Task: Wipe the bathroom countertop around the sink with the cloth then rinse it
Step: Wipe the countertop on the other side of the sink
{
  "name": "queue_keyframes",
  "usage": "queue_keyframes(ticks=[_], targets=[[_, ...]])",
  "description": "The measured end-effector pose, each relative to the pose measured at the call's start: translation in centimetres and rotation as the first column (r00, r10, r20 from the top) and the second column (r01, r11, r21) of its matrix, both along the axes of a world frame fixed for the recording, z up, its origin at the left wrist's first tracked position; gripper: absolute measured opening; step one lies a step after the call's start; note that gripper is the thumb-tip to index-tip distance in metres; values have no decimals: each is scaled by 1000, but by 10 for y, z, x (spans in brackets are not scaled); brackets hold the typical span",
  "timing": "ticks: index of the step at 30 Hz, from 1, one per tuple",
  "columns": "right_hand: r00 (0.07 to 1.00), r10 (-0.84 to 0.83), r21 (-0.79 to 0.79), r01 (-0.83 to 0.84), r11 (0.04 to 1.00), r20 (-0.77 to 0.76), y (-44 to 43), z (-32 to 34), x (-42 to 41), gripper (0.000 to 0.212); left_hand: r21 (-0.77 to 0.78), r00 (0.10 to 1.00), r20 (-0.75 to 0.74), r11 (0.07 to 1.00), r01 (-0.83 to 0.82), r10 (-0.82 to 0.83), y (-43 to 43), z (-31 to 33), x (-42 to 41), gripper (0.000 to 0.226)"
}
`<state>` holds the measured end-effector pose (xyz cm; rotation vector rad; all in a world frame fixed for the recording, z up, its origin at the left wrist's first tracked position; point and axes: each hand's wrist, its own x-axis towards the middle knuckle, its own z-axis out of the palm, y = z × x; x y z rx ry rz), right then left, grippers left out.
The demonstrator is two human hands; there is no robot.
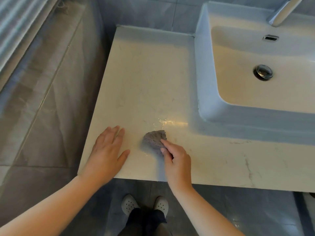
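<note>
A small bunched grey cloth (154, 139) lies on the pale marble countertop (146, 77) near its front edge, left of the sink. My right hand (177, 163) pinches the cloth's near corner between thumb and index finger. My left hand (107, 154) rests flat on the counter to the left of the cloth, fingers straight, holding nothing. A wet shiny patch (163, 122) sits just beyond the cloth. The white rectangular sink (204, 79) stands raised on the counter at the right, with its drain plug (263, 72) and a chrome faucet (283, 11) above it.
Grey tiled wall runs behind the counter, and a grey tiled ledge (42, 92) lies to the left, lower than the counter. The counter's front edge is at my wrists. My feet in pale clogs (144, 204) stand on the grey floor below.
</note>
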<state>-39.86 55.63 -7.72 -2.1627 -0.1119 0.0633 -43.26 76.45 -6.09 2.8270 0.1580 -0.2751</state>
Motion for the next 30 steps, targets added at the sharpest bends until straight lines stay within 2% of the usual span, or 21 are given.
queue_keyframes(ticks=[3,6,10,14,20,24,26,30], targets=[[997,-80,50,78,996,23,-6,18,39,29,-11,1000,0,1000,4,-4,10,-1,-14,66],[986,-143,2,143,990,86,-7,20,93,29,-8,1000,-4,1000,5,-5,18,-2,-22,70],[990,-97,-139,111,984,106,0,-2,127,27,-6,999,-29,1000,-18,18,28,-9,-23,71],[985,-22,-165,50,985,172,17,-16,101,29,-8,997,-31,998,-68,68,35,-12,-23,74],[980,111,-129,-90,987,164,40,-18,35,32,-43,989,-56,989,-139,136,41,-11,-27,73],[979,203,17,-203,979,15,48,-7,17,33,-45,989,-67,989,-138,135,42,-12,-28,84],[986,167,82,-166,983,-15,46,6,32,34,-58,987,-77,988,-143,138,42,-11,-28,88],[993,49,36,-53,998,105,45,22,100,30,-72,986,-54,984,-162,158,41,-11,-29,85]])
